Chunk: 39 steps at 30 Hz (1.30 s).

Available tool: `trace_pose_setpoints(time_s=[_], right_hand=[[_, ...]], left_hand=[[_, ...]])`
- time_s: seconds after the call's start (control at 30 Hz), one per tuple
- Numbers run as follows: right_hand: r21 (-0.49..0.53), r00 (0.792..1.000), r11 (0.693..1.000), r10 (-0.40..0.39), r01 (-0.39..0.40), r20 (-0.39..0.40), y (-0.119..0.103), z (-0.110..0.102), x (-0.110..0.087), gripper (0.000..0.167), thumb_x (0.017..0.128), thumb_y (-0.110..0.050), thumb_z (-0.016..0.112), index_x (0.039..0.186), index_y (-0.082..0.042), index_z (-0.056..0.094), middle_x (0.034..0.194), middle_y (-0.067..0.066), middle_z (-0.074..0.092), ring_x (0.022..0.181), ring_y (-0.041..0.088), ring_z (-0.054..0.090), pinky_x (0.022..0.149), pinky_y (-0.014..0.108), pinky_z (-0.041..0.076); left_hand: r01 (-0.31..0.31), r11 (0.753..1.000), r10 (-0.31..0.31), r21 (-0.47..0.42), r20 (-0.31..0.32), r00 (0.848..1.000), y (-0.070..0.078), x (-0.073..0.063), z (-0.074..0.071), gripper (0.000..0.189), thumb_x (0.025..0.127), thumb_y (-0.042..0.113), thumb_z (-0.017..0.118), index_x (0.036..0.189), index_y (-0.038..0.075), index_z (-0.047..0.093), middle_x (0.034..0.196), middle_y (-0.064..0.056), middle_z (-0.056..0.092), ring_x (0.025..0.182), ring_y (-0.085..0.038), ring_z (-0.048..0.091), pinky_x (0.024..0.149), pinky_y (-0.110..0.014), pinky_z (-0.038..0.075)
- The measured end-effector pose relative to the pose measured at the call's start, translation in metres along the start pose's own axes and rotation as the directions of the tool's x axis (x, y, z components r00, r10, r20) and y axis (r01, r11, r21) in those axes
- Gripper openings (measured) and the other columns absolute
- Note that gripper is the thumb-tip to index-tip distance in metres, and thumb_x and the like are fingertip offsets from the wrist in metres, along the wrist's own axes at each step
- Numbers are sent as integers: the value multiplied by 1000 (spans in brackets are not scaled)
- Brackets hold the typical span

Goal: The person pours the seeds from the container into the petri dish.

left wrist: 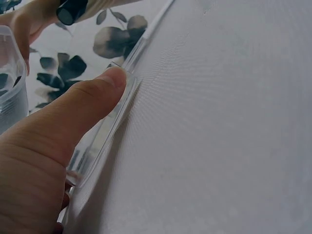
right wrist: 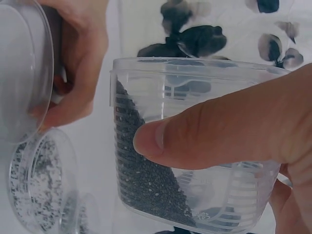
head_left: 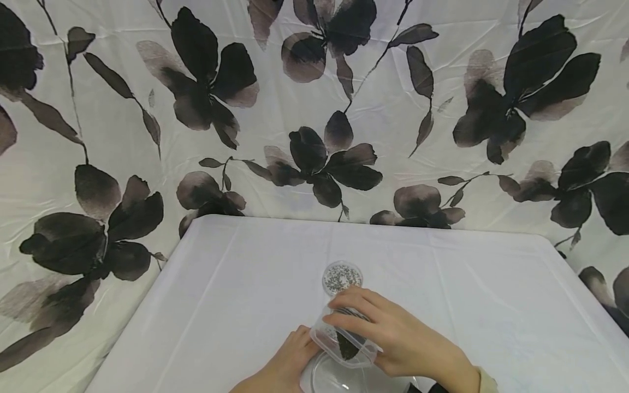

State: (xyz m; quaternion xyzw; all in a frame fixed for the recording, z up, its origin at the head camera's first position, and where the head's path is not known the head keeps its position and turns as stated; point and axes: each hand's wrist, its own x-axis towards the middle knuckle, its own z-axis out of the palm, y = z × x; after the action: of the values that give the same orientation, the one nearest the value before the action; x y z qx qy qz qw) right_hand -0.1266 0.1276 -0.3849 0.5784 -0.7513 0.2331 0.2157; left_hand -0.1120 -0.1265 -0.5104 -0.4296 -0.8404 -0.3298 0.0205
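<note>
My right hand point(head_left: 393, 333) grips a clear plastic tub point(right wrist: 229, 195) with ribbed walls, its thumb across the side. Tilted over, the tub holds small dark grains point(right wrist: 151, 180) heaped along one side. Below it my left hand point(head_left: 293, 357) holds a round clear dish point(head_left: 339, 376) by the edge. In the left wrist view the thumb point(left wrist: 92, 105) presses on that rim, while the other fingers are mostly hidden beneath. Just beyond the tub, a clear round dish with black and white specks point(head_left: 342, 275) lies on the table.
A white cloth covers the table point(head_left: 236, 273), whose far edge meets a hanging cloth with dark flowers point(head_left: 314, 164). A dark cylinder point(left wrist: 72, 10) is at the right wrist.
</note>
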Motion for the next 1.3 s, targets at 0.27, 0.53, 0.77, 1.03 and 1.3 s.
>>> trace_pose_setpoints(time_s=[0.27,0.53,0.77,1.03,1.3], right_hand=[[-26,1000,999,-21,21,-4,0,2,0,95,47,6,22,133,-12,57,130,6,55,122,23,50,112,38,36],[-40,999,999,-31,31,-13,-5,0,5,90,53,0,10,128,-13,59,124,5,57,118,22,52,109,38,39],[-51,1000,998,-30,29,-7,-7,0,6,91,53,0,8,127,-13,60,123,5,57,117,22,52,108,39,40],[-62,1000,998,-27,28,10,-3,5,1,94,48,4,15,130,-15,58,127,4,56,120,22,50,111,37,37],[-64,1000,998,-24,24,13,-3,6,0,94,50,5,14,130,-15,58,127,4,55,121,22,49,111,36,36]], left_hand=[[-56,998,57,32,-45,997,-1,1,2,108,64,55,87,153,21,35,135,5,49,114,-7,41,89,-22,39],[-79,997,79,3,-49,996,-1,2,2,112,66,54,86,155,18,29,141,2,47,113,-9,41,87,-23,40],[-92,995,94,28,-60,994,0,2,1,113,66,55,86,155,18,29,141,2,47,113,-9,42,88,-24,41],[-66,998,66,6,-41,997,0,2,0,112,64,53,88,154,19,32,141,1,47,114,-10,42,90,-27,41],[-76,997,77,9,-47,996,-2,1,2,112,66,54,86,156,17,29,141,1,47,114,-10,43,89,-26,42]])
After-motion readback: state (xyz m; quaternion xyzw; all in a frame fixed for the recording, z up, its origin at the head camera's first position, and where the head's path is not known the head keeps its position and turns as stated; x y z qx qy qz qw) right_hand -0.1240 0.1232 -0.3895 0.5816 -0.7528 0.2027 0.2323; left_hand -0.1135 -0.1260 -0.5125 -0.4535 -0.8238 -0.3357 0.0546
